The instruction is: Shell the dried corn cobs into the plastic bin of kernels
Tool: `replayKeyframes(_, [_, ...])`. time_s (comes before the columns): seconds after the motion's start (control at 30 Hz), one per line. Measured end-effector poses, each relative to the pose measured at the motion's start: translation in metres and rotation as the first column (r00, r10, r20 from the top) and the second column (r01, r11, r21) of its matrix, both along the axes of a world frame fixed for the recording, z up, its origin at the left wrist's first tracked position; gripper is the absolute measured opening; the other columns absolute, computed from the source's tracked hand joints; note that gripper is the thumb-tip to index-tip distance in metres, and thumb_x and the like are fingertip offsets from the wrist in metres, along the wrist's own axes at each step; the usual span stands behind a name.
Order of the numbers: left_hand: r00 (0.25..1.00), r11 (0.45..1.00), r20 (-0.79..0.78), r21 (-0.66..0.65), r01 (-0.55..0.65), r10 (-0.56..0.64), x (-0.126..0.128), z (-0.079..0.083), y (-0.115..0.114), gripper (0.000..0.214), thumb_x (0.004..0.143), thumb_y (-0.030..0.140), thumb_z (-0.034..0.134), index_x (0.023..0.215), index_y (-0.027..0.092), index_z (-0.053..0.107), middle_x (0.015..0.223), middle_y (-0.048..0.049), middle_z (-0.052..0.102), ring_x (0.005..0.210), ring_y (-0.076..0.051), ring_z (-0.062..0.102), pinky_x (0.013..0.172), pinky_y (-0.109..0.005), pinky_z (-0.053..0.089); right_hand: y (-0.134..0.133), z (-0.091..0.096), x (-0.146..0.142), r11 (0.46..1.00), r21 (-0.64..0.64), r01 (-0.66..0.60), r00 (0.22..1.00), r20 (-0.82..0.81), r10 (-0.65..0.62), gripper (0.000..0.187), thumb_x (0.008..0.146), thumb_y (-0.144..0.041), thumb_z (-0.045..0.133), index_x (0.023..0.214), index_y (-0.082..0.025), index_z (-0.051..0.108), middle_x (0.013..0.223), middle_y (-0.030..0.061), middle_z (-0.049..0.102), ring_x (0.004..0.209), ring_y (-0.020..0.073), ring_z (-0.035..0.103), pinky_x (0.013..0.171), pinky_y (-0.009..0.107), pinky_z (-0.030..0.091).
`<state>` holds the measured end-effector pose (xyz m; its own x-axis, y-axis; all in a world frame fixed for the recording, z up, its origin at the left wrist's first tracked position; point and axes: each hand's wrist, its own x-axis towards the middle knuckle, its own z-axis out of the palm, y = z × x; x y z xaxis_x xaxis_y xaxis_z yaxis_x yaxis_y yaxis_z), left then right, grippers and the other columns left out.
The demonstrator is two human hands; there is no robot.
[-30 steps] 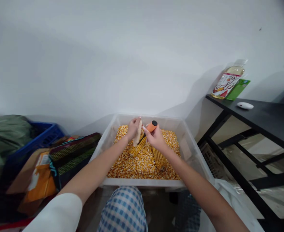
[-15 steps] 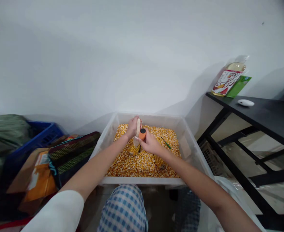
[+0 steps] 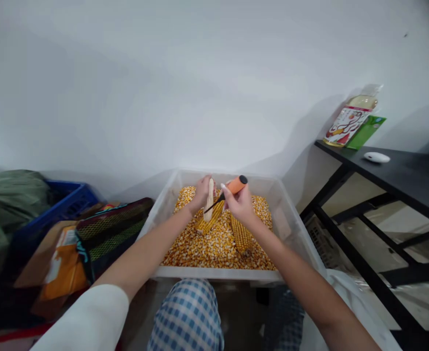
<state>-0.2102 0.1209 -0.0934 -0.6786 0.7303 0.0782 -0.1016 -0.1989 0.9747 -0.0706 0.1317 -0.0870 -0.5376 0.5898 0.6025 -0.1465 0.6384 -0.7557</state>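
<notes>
My left hand [image 3: 200, 192] is closed around a corn cob [image 3: 209, 207], held upright over a clear plastic bin [image 3: 289, 226] full of loose yellow kernels. The cob's upper part is bare and pale, its lower part still carries kernels. My right hand [image 3: 241, 204] grips an orange-handled tool [image 3: 233, 186] whose dark metal tip touches the cob's bare part. A second, whole corn cob [image 3: 241, 236] lies on the kernels just below my right hand.
A black table [image 3: 400, 170] stands at the right with a bottle [image 3: 351, 122], a green box [image 3: 366, 131] and a white mouse [image 3: 377, 157]. At the left are a blue crate [image 3: 63, 204], a dark mesh bag [image 3: 108, 231] and orange packaging [image 3: 63, 273]. My checked trouser knee [image 3: 187, 314] is below the bin.
My right hand has raised the orange tool from low against the cob and tilted its handle to the right. The left hand has kept the cob upright in about the same place.
</notes>
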Motion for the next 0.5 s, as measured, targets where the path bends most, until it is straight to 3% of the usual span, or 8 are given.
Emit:
replayKeyframes(0.13, [0.999,0.999,0.034,-0.033,-0.033,0.034,0.0034,0.005,0.001,0.032,0.082,0.031,0.041,0.054,0.016,0.047,0.041,0.0026,0.044,0.038,-0.008,0.04,0.043,-0.021,0.034,-0.0048,-0.0009,-0.0009,0.997,0.069,-0.044,0.994,0.103,0.036,0.026,0.08,-0.041,0.055,0.091,-0.02,0.042,0.074,0.0021,0.055,0.058,0.0136,0.051,0.054,0.027,0.043])
replayKeyframes(0.27, [0.999,0.999,0.012,-0.015,-0.03,0.03,0.003,0.0053,0.0014,0.03,0.082,0.029,0.042,0.056,0.016,0.048,0.044,0.002,0.046,0.041,-0.009,0.041,0.044,-0.021,0.035,-0.0058,-0.0007,0.0,1.0,0.016,-0.011,0.999,0.051,0.01,0.026,0.083,-0.04,0.051,0.098,-0.021,0.04,0.076,0.0017,0.055,0.054,0.0124,0.049,0.051,0.026,0.042])
replayKeyframes(0.5, [0.999,0.999,0.006,-0.015,-0.051,0.051,-0.0005,-0.0011,0.0051,0.029,0.081,0.032,0.044,0.058,0.016,0.049,0.044,0.0018,0.046,0.042,-0.009,0.042,0.044,-0.021,0.035,-0.0062,-0.0002,0.0,0.996,0.072,-0.046,0.996,0.077,0.041,0.028,0.081,-0.04,0.054,0.094,-0.02,0.042,0.078,0.0035,0.055,0.061,0.0146,0.052,0.056,0.027,0.043])
